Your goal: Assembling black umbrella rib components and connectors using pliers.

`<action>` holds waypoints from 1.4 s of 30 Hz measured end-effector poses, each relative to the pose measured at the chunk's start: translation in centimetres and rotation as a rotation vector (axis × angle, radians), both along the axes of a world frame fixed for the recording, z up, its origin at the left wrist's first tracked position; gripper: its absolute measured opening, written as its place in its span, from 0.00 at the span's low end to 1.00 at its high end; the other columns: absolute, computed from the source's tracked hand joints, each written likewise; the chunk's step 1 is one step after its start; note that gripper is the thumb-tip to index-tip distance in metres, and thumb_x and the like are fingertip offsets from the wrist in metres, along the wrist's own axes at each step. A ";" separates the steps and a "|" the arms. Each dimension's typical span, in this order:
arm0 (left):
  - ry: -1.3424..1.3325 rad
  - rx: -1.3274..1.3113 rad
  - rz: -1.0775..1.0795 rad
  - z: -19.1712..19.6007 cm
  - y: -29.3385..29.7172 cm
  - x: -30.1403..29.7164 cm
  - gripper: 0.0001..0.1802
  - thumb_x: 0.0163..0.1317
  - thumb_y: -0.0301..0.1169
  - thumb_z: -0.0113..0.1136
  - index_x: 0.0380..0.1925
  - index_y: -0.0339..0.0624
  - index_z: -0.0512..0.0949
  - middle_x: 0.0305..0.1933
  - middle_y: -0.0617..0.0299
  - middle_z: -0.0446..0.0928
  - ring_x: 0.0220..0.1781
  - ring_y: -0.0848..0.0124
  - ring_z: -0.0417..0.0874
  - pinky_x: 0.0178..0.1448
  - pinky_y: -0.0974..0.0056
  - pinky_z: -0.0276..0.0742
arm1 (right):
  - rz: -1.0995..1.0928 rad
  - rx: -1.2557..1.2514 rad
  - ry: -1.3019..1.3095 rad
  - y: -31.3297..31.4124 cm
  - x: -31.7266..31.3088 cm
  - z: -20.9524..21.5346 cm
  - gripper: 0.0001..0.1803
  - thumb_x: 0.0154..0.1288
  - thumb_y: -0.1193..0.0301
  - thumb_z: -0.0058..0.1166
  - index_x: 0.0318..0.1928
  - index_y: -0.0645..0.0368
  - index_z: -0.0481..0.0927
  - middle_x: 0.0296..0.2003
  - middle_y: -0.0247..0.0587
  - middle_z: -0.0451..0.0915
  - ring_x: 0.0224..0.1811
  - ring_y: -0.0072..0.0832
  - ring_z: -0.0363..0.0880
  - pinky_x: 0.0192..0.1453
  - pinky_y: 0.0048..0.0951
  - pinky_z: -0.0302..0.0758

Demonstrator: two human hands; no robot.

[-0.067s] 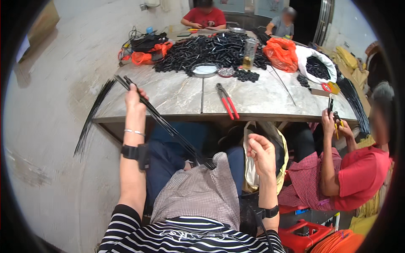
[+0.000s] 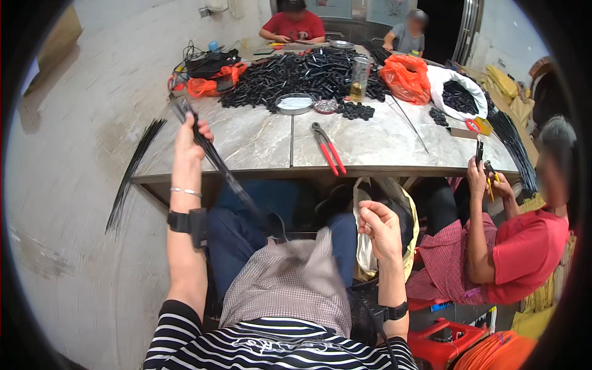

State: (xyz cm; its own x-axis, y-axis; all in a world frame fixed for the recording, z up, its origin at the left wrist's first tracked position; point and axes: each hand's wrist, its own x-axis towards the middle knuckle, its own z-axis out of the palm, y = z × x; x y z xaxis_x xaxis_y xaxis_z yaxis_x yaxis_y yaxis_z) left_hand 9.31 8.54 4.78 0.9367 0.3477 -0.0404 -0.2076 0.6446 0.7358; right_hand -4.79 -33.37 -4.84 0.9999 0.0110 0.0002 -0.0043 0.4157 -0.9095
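The marble-patterned table (image 2: 246, 143) spans the scene, and its far half carries a heap of short black pieces (image 2: 296, 77), so the bare near strip is the better space for laying anything out. Nearer, the checked apron (image 2: 271, 283) covers the lap; keeping its folds flat would stop slender ends snagging in the cloth.

The bundle of thin black rods (image 2: 226, 166) slants from above the table's near left part down toward the lap, its lower end smeared by blur. The left hand (image 2: 192, 137) is closed round it close to the upper end, which leaves a long unsupported length (a grip nearer the middle would probably steady it). A second bundle (image 2: 137, 172) lies over the table's left edge, best kept apart so the rods don't tangle.

The right hand (image 2: 380, 229) is raised near the table's edge, thumb and fingertips drawn together; whether they pinch anything I cannot tell. Smallest, the red-handled pliers (image 2: 328, 148) lie between the hands, farther in, and warrant clearance.
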 end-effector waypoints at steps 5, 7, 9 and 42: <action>-0.423 0.164 -0.362 10.0 -7.0 -3.1 0.18 0.71 0.45 0.43 0.49 0.42 0.70 0.22 0.70 0.61 0.19 0.81 0.59 0.21 0.75 0.55 | 0.009 -0.014 -0.007 0.8 -0.2 1.7 0.08 0.63 0.76 0.55 0.42 0.64 0.80 0.24 0.32 0.77 0.23 0.15 0.74 0.26 0.16 0.74; -0.620 0.222 -0.371 12.2 -9.9 -4.6 0.19 0.71 0.44 0.41 0.48 0.40 0.70 0.18 0.70 0.60 0.15 0.82 0.56 0.18 0.75 0.53 | 0.018 -0.044 -0.085 1.5 -0.1 3.4 0.08 0.63 0.76 0.56 0.42 0.65 0.79 0.25 0.32 0.77 0.24 0.15 0.74 0.27 0.16 0.74; -0.636 0.219 -0.416 12.5 -13.3 -5.9 0.26 0.70 0.52 0.41 0.49 0.40 0.70 0.15 0.74 0.57 0.12 0.83 0.55 0.15 0.76 0.51 | 0.001 -0.034 -0.154 2.2 -0.4 5.6 0.09 0.63 0.76 0.56 0.43 0.65 0.80 0.26 0.32 0.77 0.26 0.16 0.73 0.29 0.19 0.72; -0.335 0.292 -0.330 6.2 -9.3 -2.5 0.33 0.63 0.64 0.41 0.36 0.42 0.74 0.13 0.76 0.53 0.11 0.83 0.52 0.15 0.74 0.48 | 0.276 -0.320 -0.182 10.5 3.7 4.4 0.14 0.64 0.73 0.56 0.49 0.67 0.77 0.32 0.33 0.79 0.29 0.16 0.75 0.32 0.18 0.74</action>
